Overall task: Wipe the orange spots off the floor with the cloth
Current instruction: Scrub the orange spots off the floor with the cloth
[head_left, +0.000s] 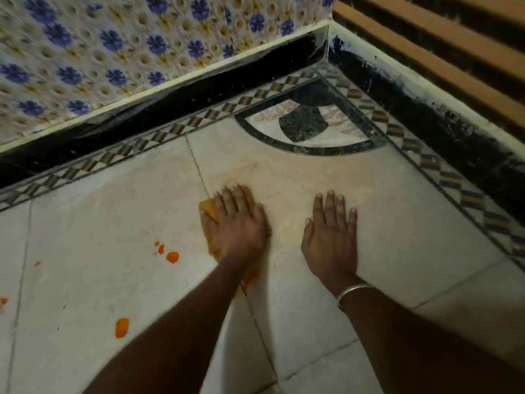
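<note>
Fingers (235, 199) of our left hand (240, 223) are spread flat and press down on the cloth (208, 213), which lies on the pale floor (312, 172) tiles near the middle of the view; we pin it with the palm and do not clench it. Our right hand (331, 237) lies just beside, released, palm down on the bare tile, holding nothing, a thin bangle (353, 290) at its wrist.

We judge the cloth soft, light and probably damp, already stained orange, so it should slide easily but can bunch; pressing on its middle with the flat palm seems best. Both forearms reach forward and down, and the right hand seems to bear our weight.

Several orange spots (172, 256) are left of the cloth, one bigger spot (122, 327) nearer to us, and a smear (248, 280) shows under the left wrist.
</note>
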A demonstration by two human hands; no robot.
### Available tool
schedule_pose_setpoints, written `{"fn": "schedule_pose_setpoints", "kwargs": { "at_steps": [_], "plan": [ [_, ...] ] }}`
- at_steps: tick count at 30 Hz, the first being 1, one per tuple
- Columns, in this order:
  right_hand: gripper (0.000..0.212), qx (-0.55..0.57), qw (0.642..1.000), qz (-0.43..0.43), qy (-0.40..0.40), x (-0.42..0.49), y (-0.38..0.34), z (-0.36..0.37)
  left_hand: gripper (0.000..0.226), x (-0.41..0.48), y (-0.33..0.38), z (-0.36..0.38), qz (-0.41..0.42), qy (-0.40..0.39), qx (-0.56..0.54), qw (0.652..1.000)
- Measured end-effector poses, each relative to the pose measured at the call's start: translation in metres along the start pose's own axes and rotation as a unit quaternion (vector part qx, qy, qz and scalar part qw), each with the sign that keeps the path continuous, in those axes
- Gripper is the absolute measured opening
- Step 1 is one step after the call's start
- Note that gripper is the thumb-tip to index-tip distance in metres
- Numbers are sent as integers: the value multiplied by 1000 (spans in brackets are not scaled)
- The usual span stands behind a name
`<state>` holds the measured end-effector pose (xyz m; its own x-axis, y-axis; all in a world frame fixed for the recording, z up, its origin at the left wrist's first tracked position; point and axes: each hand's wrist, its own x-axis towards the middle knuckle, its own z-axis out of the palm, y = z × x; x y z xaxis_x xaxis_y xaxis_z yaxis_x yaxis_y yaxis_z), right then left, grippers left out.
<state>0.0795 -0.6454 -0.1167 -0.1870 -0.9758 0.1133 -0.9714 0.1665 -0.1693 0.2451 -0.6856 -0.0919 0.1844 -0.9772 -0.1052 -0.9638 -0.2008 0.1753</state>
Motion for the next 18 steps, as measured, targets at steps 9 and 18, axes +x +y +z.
{"fn": "schedule_pose_setpoints", "kwargs": {
  "at_steps": [9,18],
  "plan": [
    [65,1,1000,-16,0,-2,2,-3,82,47,22,-13,97,-46,-18,994],
    [58,35,999,-16,33,-3,3,-4,23,30,0,-77,-32,63,-277,958]
  ]
}}
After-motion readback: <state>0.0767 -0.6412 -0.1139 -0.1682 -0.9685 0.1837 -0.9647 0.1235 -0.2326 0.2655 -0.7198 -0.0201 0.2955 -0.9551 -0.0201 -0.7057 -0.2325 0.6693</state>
